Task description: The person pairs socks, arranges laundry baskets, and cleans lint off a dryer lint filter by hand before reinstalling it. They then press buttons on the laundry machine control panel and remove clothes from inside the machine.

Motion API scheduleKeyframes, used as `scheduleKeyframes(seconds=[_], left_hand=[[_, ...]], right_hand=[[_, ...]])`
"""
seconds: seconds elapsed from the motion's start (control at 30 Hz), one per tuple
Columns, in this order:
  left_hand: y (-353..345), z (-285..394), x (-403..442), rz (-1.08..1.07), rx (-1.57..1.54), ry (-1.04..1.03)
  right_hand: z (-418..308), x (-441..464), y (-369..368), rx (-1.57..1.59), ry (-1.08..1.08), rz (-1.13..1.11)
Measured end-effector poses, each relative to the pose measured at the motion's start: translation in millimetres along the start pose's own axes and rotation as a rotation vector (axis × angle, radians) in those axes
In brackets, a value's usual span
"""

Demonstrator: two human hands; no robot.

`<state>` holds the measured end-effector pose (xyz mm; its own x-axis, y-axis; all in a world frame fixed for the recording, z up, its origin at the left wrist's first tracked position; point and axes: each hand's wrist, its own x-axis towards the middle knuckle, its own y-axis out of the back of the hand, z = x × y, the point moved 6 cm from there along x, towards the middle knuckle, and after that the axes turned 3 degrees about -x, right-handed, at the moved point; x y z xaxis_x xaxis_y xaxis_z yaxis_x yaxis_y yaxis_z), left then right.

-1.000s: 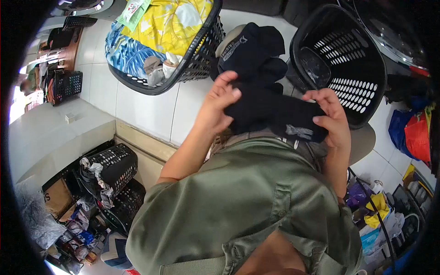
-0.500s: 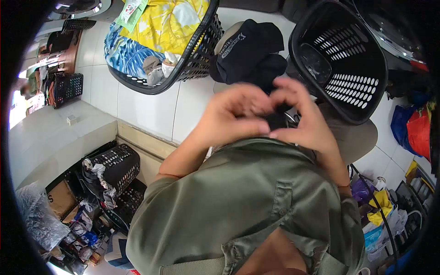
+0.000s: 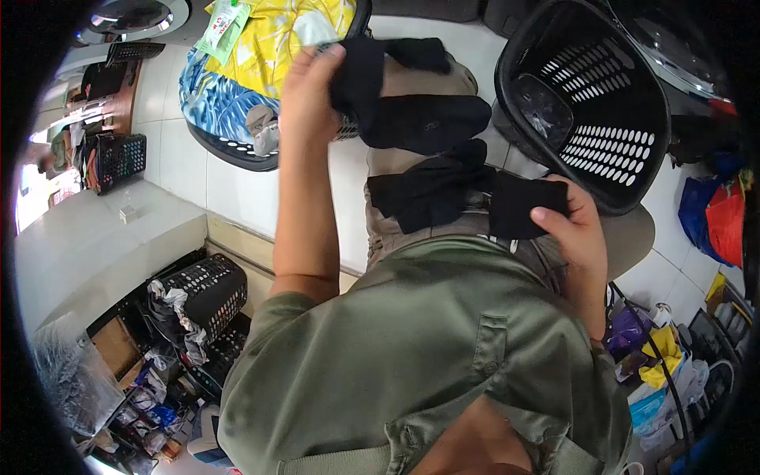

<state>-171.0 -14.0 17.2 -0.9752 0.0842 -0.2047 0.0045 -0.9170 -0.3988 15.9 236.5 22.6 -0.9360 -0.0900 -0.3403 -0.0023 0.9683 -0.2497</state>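
Observation:
My left hand [image 3: 311,99] is raised at the upper centre, thumb and fingers closed on a dark sock [image 3: 358,79]. At the right of my lap, my right hand [image 3: 578,226] grips a folded black sock [image 3: 522,207] between thumb and fingers. Between the hands, more dark socks lie across my thighs: a long one [image 3: 431,124] stretched sideways and a crumpled one [image 3: 427,190] nearer my waist. Another dark piece [image 3: 419,54] lies at the far end near my knee.
A black basket [image 3: 507,87] leans open at the upper right. The basket [image 3: 237,158] at the upper left holds yellow and blue cloth [image 3: 277,39] and a green packet [image 3: 224,30]. Colourful bags [image 3: 720,226] are at the right; stacked baskets [image 3: 214,297] stand lower left.
My hands were close together over my lap and are now apart. The left has moved up and away with a dark sock; the right has moved right. The dark pile on my thighs is now spread out.

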Motion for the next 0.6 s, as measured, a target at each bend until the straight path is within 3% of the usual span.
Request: scheduleKeyframes(seconds=[0.17, 0.3, 0.4, 0.43, 0.53, 0.6], left_hand=[[-22.2, 41.9, 35.2, -0.203, 0.047, -0.143], [-82.7, 50.1, 15.9, -0.405, -0.029, -0.077], [-89.5, 40.1, 9.1, -0.578, -0.002, -0.007], [-78.6, 31.6, 11.7, -0.58, 0.0, -0.007], [0.9, -17.0, 25.7, -0.276, 0.609, 0.037], [20.7, -27.8, 17.6, -0.244, 0.714, -0.049]], right_hand=[[4.0, -9.3, 28.8, -0.048, 0.005, 0.023], [-1.5, -23.5, 60.7, 0.087, 0.124, 0.393], [4.7, -28.6, 88.2, 0.143, 0.124, 0.421], [1.0, -30.3, 90.9, 0.134, 0.142, 0.452], [3.1, -34.1, 98.6, 0.135, 0.156, 0.493], [3.6, -34.3, 98.3, 0.139, 0.149, 0.504]])
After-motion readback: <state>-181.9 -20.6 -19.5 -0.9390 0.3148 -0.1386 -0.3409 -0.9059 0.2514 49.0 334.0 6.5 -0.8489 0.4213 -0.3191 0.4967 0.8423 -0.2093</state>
